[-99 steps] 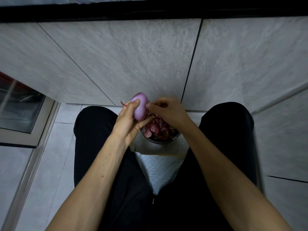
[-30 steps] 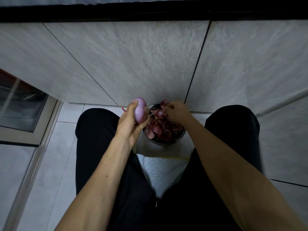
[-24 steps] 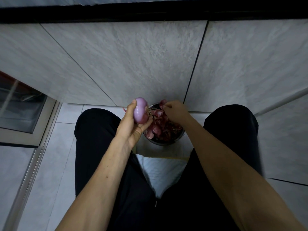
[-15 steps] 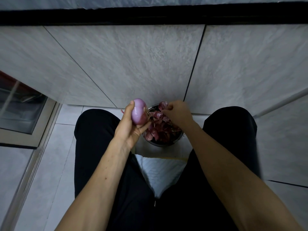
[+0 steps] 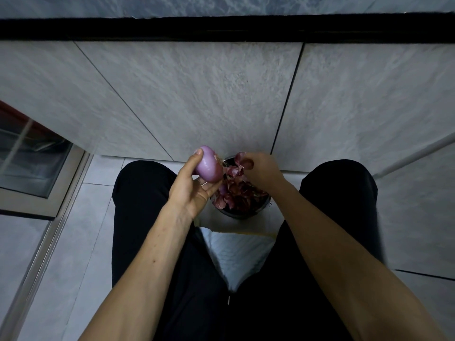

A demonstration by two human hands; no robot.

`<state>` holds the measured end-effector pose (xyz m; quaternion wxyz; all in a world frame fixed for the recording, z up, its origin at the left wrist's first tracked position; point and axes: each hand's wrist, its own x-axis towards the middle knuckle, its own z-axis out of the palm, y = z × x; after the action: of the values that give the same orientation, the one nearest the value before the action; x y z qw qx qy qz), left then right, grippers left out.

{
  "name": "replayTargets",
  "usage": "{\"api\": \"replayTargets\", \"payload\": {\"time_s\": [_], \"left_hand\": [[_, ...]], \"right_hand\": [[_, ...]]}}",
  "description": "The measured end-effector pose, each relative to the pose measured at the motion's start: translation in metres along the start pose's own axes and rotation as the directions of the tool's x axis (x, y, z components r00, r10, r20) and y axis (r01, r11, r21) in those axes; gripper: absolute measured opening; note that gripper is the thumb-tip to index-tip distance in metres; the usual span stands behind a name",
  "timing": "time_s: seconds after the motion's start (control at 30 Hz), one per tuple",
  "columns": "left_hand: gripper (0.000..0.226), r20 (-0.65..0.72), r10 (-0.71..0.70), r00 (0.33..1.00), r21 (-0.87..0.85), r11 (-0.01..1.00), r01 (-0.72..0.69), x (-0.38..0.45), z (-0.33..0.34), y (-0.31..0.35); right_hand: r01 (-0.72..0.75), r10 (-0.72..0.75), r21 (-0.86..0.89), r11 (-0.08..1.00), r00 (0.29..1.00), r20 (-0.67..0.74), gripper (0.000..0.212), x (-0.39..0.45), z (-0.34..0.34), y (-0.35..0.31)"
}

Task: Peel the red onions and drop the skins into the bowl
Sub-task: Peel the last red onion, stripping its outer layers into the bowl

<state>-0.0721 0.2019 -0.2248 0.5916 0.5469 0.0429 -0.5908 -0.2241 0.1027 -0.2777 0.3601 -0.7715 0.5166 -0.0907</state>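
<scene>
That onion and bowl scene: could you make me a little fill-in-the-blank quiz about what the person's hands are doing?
1. The peeled onion is held in the ____ hand.
2. The right hand pinches a piece of dark red ____ above the bowl.
3. The bowl sits on the floor between the person's ____.
4. The bowl is filled with onion ____.

Missing words: left; skin; legs; skins
</scene>
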Motion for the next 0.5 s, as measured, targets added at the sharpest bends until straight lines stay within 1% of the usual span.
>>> {"api": "replayTargets", "payload": {"time_s": [0.03, 0.1, 0.2, 0.23, 0.27, 0.33, 0.37, 0.4, 0.5], "left_hand": [[0.073, 0.002, 0.005, 1.000, -0.009, 1.000, -0.005, 0.000, 0.000, 0.000], [0.076, 0.010, 0.016, 1.000, -0.025, 1.000, -0.016, -0.002, 0.002, 0.002], [0.067, 0.039, 0.026, 0.999, -0.061, 0.998, -0.023, -0.008, 0.005, 0.007], [0.062, 0.054, 0.021, 0.998, -0.078, 0.997, -0.017, -0.010, 0.006, 0.009], [0.060, 0.068, 0.012, 0.998, -0.090, 0.996, -0.006, -0.014, 0.008, 0.012], [0.071, 0.082, 0.007, 0.997, -0.090, 0.996, 0.001, -0.019, 0.012, 0.017], [0.078, 0.086, 0.008, 0.996, -0.070, 0.998, -0.002, -0.021, 0.013, 0.019], [0.080, 0.091, 0.007, 0.996, -0.035, 0.999, -0.004, -0.024, 0.014, 0.020], [0.078, 0.126, 0.014, 0.992, 0.154, 0.988, -0.033, -0.026, 0.010, 0.021]], "right_hand": [[0.033, -0.032, 0.023, 0.999, 0.999, -0.018, 0.017, -0.001, -0.001, -0.003], [0.110, -0.102, 0.082, 0.991, 0.991, -0.088, 0.017, -0.005, -0.004, -0.013], [0.237, -0.200, 0.224, 0.945, 0.964, -0.177, 0.017, -0.020, -0.018, -0.036], [0.267, -0.222, 0.276, 0.923, 0.957, -0.184, 0.021, -0.027, -0.023, -0.043], [0.295, -0.247, 0.307, 0.905, 0.951, -0.186, 0.029, -0.033, -0.026, -0.049], [0.357, -0.308, 0.284, 0.890, 0.930, -0.203, 0.045, -0.042, -0.028, -0.057], [0.379, -0.326, 0.264, 0.887, 0.919, -0.222, 0.049, -0.044, -0.028, -0.060], [0.388, -0.328, 0.267, 0.882, 0.913, -0.242, 0.050, -0.045, -0.028, -0.062], [0.344, -0.267, 0.365, 0.865, 0.932, -0.245, 0.045, -0.044, -0.028, -0.066]]}}
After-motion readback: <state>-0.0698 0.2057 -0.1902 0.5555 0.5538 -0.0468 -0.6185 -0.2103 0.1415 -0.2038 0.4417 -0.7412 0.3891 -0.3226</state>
